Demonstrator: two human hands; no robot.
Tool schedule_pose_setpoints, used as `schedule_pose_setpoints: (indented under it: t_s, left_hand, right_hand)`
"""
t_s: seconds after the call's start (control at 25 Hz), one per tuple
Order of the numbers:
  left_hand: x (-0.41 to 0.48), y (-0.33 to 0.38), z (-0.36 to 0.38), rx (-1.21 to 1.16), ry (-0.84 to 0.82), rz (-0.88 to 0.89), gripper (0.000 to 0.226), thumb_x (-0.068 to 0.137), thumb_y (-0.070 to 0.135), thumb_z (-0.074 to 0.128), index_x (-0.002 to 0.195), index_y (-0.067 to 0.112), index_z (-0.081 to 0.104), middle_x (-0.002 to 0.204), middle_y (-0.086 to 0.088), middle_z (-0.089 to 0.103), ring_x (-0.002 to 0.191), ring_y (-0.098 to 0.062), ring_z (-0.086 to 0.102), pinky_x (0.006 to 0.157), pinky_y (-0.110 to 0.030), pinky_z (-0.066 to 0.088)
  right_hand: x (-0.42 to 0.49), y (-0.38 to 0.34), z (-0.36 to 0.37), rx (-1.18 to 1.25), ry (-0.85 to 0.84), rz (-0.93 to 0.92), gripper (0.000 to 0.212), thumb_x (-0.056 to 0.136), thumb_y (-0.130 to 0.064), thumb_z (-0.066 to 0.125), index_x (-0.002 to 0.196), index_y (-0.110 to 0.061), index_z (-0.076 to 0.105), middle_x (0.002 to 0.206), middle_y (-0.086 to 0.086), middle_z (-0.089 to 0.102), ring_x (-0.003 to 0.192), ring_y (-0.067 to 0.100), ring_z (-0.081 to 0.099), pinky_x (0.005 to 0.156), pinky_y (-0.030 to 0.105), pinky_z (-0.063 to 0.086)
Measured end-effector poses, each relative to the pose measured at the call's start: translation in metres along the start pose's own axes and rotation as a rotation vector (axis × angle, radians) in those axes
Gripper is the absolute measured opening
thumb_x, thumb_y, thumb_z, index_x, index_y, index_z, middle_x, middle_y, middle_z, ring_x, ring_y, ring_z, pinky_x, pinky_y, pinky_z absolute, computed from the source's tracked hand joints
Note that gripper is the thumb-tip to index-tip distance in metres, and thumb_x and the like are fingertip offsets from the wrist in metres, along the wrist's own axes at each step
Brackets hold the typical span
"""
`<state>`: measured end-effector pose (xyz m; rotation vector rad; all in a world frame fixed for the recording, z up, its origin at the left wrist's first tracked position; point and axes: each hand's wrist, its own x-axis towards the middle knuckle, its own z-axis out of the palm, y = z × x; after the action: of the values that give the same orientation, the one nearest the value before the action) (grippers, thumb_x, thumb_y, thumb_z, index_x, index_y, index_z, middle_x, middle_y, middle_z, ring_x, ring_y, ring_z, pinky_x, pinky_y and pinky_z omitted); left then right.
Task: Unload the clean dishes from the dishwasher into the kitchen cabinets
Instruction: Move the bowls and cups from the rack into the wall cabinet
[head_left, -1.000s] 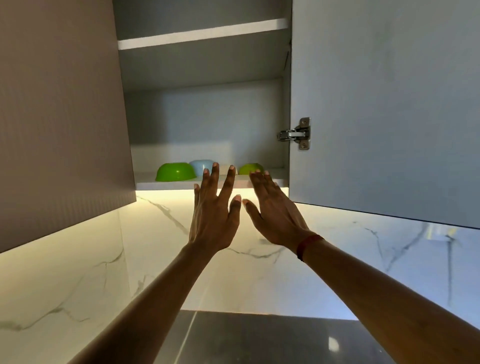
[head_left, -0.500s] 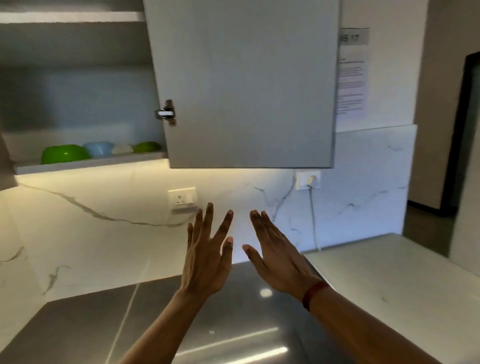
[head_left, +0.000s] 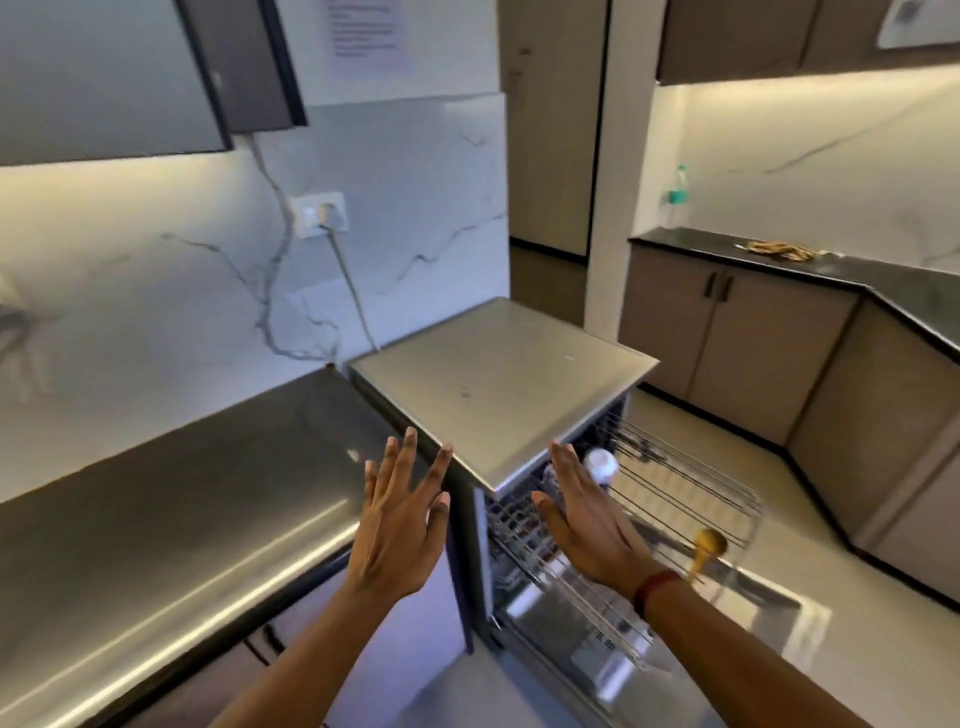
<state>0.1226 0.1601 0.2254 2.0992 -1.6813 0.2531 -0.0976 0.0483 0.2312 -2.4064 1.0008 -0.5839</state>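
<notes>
Dishwasher (head_left: 498, 384) is standing open at centre right, just beside the dark counter (head_left: 182, 509) on its left, with its wire rack (head_left: 691, 483) sticking out toward the near right. A wooden spoon (head_left: 706, 548) is showing at the rack's right end, and a white rounded item (head_left: 602, 464) is sitting farther back. Left hand (head_left: 397, 525) and right hand (head_left: 587, 519) are hovering flat, fingers straight, holding nothing, the right one over the rack.

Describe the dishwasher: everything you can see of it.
The dishwasher is a grey, metal-looking box with a flat, faintly marked top. It stands against the end of the dark counter. Its door is folded down, and two wire racks are slid out. The upper rack holds a white rounded item, and a wooden utensil pokes up near the outer end. The right hand hovers before the racks; contact is unclear.
</notes>
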Motion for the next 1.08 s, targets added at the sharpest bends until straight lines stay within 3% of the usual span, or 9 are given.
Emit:
schedule_pose_setpoints:
  t_s: [0.12, 0.28, 0.56, 0.84, 1.08]
  left_hand:
    - [0.007, 0.036, 0.037, -0.046, -0.091, 0.045, 0.054, 0.097, 0.042, 0.021, 0.151, 0.039, 0.019, 0.162, -0.003, -0.001, 0.149, -0.024, -0.009, 0.118, -0.047, -0.003]
    - [0.033, 0.073, 0.085, -0.14, -0.223, 0.115, 0.055, 0.099, 0.04, 0.025, 0.15, 0.041, 0.004, 0.161, 0.0, -0.013, 0.147, -0.021, -0.018, 0.118, -0.042, -0.01]
    - [0.078, 0.098, 0.178, -0.237, -0.438, 0.19, 0.063, 0.101, 0.04, 0.028, 0.147, 0.043, -0.016, 0.159, 0.001, -0.02, 0.146, -0.017, -0.023, 0.121, -0.045, -0.005]
    - [0.125, 0.102, 0.256, -0.322, -0.588, 0.161, 0.063, 0.102, 0.044, 0.026, 0.145, 0.042, -0.019, 0.154, 0.003, -0.034, 0.142, -0.015, -0.03, 0.119, -0.04, -0.011]
    - [0.173, 0.107, 0.317, -0.384, -0.629, 0.104, 0.056, 0.101, 0.048, 0.016, 0.147, 0.042, -0.015, 0.148, 0.012, -0.039, 0.138, -0.011, -0.031, 0.114, -0.038, -0.006]
  right_hand:
    - [-0.028, 0.044, -0.005, -0.034, -0.003, 0.098, 0.068, 0.102, -0.048, 0.03, 0.155, -0.021, -0.004, 0.157, -0.006, -0.004, 0.146, 0.022, 0.024, 0.117, 0.033, 0.022]
    - [-0.042, 0.091, 0.006, -0.08, -0.024, 0.208, 0.068, 0.101, -0.051, 0.024, 0.152, -0.024, -0.014, 0.16, -0.003, -0.006, 0.147, 0.009, -0.003, 0.117, 0.023, 0.002]
    - [-0.013, 0.148, 0.025, -0.145, -0.082, 0.34, 0.067, 0.1, -0.05, 0.02, 0.145, -0.024, -0.022, 0.154, -0.005, -0.012, 0.143, 0.007, -0.01, 0.112, 0.021, -0.004]
    - [0.033, 0.209, 0.045, -0.201, -0.236, 0.393, 0.088, 0.08, -0.064, -0.005, 0.154, -0.016, -0.006, 0.162, 0.004, -0.006, 0.149, 0.016, -0.005, 0.116, 0.025, -0.002]
    - [0.094, 0.304, 0.067, -0.263, -0.295, 0.434, 0.07, 0.101, -0.051, 0.024, 0.155, -0.015, -0.002, 0.162, 0.008, 0.0, 0.15, 0.023, 0.002, 0.122, 0.038, 0.014]
